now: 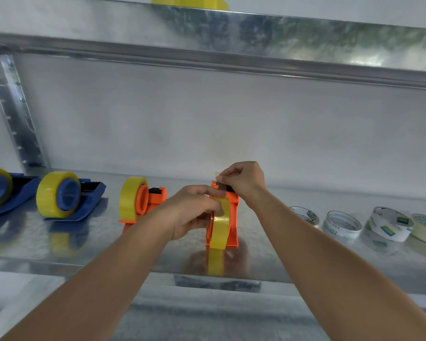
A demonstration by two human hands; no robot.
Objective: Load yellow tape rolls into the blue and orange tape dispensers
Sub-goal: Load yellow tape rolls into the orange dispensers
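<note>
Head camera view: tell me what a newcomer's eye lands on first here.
First, the two hands at the middle of the metal shelf: the left hand holds the yellow tape roll in an orange dispenser, while the right hand pinches the tape's end over its cutter. To the left stand three loaded dispensers, one orange and two blue.

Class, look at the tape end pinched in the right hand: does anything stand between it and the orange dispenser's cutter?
Nothing visible does. The right hand pinches the tape end directly above the cutter.
</note>
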